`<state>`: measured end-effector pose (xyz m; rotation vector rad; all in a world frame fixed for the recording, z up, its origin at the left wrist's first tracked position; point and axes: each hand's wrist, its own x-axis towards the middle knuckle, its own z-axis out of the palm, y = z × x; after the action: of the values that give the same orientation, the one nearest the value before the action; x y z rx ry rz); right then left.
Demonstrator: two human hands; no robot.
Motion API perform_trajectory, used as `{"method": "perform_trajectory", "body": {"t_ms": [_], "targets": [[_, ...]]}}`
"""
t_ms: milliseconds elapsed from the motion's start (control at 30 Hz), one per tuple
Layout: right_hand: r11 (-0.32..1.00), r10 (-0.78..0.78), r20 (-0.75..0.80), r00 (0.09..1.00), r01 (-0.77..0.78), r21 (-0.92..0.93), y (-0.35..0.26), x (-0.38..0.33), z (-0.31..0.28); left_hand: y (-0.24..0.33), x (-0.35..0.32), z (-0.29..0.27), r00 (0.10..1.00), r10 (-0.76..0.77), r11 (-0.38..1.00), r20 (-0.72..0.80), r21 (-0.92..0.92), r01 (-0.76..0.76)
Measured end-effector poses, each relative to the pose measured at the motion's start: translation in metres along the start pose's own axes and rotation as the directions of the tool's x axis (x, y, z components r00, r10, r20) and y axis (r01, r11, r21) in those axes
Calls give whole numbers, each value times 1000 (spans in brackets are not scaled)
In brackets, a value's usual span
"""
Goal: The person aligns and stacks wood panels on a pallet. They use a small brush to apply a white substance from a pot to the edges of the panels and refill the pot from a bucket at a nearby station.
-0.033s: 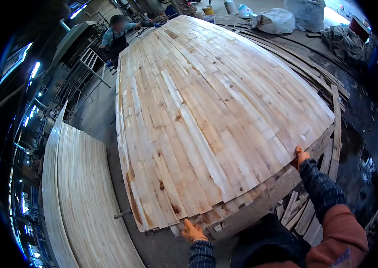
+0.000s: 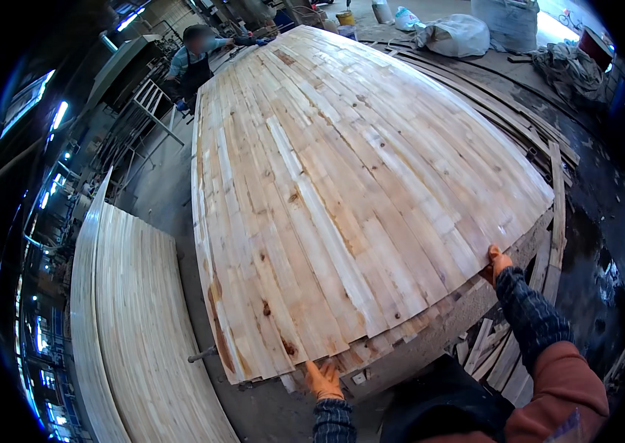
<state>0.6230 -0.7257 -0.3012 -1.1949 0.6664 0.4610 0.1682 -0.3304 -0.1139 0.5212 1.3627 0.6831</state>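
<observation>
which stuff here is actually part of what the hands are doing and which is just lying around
In hand:
- top wood panel on the stack
- left hand at its near edge
- right hand at its near right corner
- co-worker at the far end of the panel

Lying about:
- second stack of panels, to the left
- white sacks
- loose slats along the right
- heap of rope
</observation>
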Motion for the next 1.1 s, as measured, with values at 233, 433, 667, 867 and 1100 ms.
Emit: {"method": "perform_trajectory", "body": {"t_ms": [233,433,667,867,1100], "targets": [[953,154,186,970,-196,232,-37,-100,75,1,-6,79,948,-280,894,150,-319,315],[965,247,58,967,-251,77,-47,-108,83,-7,30,72,939,-336,878,-69,-383,286],[956,279,-2,960,-278,98,-77,-101,91,1,2,105,940,-341,886,-33,-346,309],[965,245,42,969,-239,-105,-87,-131,78,-17,12,75,933,-359,917,11,-183,354],[902,274,29,961,-247,-353,-103,-149,87,-11,16,61,931,-354,932,87,-43,359]]}}
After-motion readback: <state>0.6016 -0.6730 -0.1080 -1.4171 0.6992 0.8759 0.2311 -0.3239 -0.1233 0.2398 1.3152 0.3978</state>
